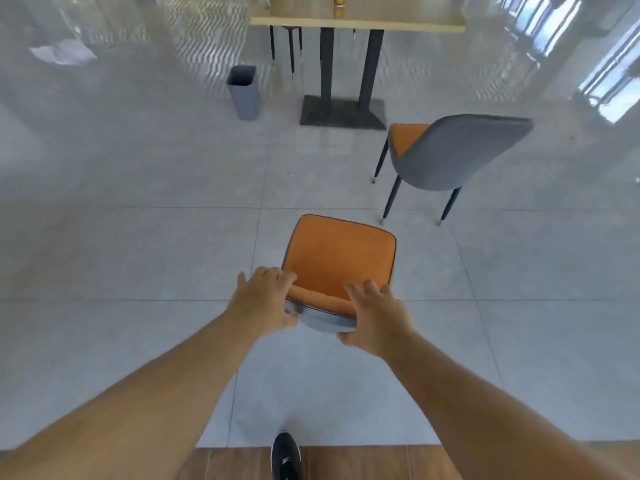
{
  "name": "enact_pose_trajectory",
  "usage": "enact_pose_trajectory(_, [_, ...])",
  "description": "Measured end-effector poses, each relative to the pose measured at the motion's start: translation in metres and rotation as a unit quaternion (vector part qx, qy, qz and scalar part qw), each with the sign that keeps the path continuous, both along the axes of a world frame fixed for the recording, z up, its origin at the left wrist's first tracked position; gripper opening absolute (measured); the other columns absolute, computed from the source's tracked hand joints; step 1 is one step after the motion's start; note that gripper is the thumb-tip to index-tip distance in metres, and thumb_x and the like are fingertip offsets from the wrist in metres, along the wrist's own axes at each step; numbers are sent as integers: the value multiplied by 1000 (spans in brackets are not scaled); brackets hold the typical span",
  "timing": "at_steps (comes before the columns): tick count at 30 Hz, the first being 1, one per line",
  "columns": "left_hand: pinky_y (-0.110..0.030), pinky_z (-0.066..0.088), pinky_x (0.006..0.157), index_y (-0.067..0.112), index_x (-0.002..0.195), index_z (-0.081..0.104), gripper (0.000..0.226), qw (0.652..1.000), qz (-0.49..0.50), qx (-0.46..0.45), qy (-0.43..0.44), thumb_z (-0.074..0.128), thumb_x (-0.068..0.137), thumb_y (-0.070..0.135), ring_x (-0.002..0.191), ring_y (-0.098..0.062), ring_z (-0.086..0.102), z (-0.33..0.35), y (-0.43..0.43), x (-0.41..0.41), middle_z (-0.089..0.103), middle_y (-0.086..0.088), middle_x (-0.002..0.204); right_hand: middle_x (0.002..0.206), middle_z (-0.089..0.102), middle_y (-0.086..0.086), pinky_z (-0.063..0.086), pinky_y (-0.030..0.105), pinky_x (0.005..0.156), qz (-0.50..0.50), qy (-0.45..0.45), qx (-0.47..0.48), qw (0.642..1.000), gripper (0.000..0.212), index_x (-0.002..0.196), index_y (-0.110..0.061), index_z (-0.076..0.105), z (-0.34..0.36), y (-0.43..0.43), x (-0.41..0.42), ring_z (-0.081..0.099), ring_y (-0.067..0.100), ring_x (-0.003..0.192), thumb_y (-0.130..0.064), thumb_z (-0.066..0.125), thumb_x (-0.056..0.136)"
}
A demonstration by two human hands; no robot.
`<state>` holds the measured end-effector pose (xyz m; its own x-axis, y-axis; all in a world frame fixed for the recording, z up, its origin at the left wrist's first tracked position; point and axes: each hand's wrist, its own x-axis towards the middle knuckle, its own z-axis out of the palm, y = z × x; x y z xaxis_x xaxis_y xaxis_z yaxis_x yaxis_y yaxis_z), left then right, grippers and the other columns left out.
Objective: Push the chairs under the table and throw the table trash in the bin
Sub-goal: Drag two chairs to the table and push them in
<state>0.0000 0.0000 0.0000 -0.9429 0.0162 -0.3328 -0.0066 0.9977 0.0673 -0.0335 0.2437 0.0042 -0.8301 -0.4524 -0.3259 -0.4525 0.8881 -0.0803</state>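
Observation:
An orange-seated chair (341,254) with a grey back stands on the tiled floor right in front of me. My left hand (265,299) grips the left end of its backrest, fingers over the top. My right hand (375,317) grips the right end the same way. A second grey and orange chair (453,150) stands further off to the right, turned at an angle. The light wooden table (356,20) is at the far top on a dark pedestal base. A grey bin (244,91) stands on the floor left of the base. A yellow item (340,0) sits on the table, cut off.
Thin dark chair legs (291,50) show beyond the table on its far side. A white paper-like patch (62,51) lies on the floor at the far left. My dark shoe (285,455) is on a wooden strip at the bottom edge. Glossy grey tiles lie between me and the table.

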Motion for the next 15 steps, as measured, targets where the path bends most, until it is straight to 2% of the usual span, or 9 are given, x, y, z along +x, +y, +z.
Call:
enact_pose_trajectory(3, [-56,41,104,33,128,53,61,999,-42,12,-21,70,76,59,122,-25,48,-19,-17,-25,57,4,126,120,48,3,59,50,76,-3,-50,40,998,60,131,-30,43,-12,-19,-19,56,35,106,-55,69,82])
enact_pose_trajectory(5, [-46,47,91,30,117,60,47,997,-61,30,-29,71,77,52,106,-24,56,-29,-26,-43,61,4,113,112,53,1,58,49,77,25,-66,55,996,41,124,-29,52,-16,-27,-33,61,33,99,-48,63,89])
enact_pose_trajectory(8, [-32,43,68,27,103,63,33,995,-61,72,5,75,77,44,81,-19,54,-31,-37,-77,52,7,90,107,59,0,58,44,73,43,-59,48,996,34,123,-30,57,-16,-36,-68,65,31,94,-46,60,93])
enact_pose_trajectory(12, [-33,52,69,30,99,59,30,995,-22,94,5,75,79,46,80,-16,51,-28,-38,-125,52,8,90,107,59,1,56,41,73,52,-48,43,997,32,121,-28,57,-13,-41,-127,64,30,95,-44,60,93])
enact_pose_trajectory(15, [-31,46,66,35,91,47,32,996,-1,90,-6,74,79,46,80,-16,50,-26,-38,-170,49,10,86,106,59,2,58,42,73,62,-48,46,996,30,118,-27,58,-13,-42,-182,64,30,93,-42,59,93])
